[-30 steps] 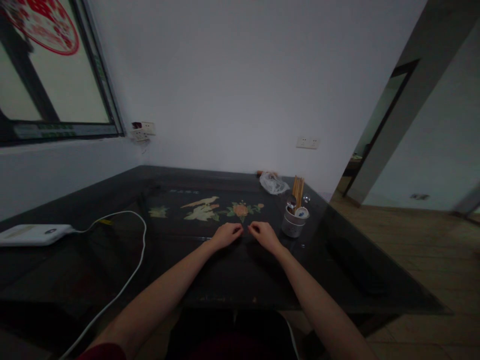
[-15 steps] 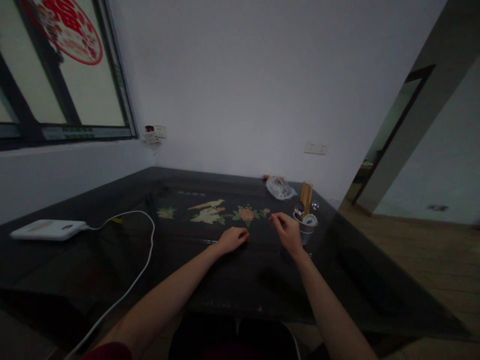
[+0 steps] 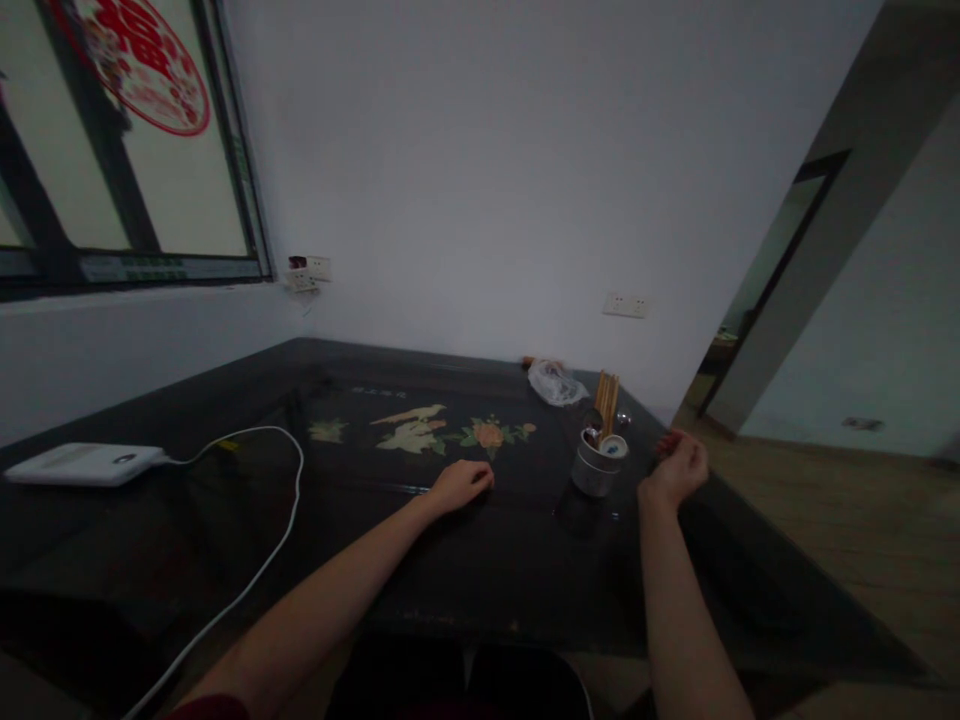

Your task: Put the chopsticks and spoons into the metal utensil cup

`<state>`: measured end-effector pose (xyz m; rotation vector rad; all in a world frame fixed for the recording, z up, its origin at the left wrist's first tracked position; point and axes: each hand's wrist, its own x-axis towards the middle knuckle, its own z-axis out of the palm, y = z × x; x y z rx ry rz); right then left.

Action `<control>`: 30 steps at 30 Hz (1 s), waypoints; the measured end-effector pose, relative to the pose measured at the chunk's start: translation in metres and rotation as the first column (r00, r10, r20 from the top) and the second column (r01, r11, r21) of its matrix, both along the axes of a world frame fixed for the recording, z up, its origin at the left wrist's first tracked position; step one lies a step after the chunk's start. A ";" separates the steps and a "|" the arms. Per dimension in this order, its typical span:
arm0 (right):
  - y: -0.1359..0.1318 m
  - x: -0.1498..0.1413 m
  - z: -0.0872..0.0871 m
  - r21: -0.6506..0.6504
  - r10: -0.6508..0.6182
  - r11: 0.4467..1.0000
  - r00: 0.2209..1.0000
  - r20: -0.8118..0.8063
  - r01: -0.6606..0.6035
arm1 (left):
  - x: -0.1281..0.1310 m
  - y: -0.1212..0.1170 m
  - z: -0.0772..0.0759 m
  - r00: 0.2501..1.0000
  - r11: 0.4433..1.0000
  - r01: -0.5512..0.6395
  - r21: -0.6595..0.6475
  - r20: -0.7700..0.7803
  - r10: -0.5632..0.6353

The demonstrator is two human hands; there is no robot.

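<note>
Dark table (image 3: 517, 570), pale wall (image 3: 465, 180) behind. And there goes my right hand (image 3: 681, 470): swung from left of cup (image 3: 595, 475) to its right, well apart from left hand (image 3: 461, 487). So cup, chopsticks (image 3: 608, 402) standing in it, sits between my hands, untouched; reach passed it by, I judge. Right fingers half curled, nothing seen in them; can't tell if closed. Left stays put, loosely closed, no object showing, near flower print (image 3: 489, 434).

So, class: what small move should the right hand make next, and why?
Probably ease the right hand leftward to the cup: that hand looks empty and seems nearer to it than the left hand, and chopsticks stick up from the cup.
</note>
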<state>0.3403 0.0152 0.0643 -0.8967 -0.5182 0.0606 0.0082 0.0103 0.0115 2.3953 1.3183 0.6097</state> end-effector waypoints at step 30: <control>0.045 0.003 -0.070 -0.331 0.408 0.722 0.760 -0.506 -0.608 | -0.001 0.004 -0.004 0.999 1.000 0.031 0.000 0.017 -0.031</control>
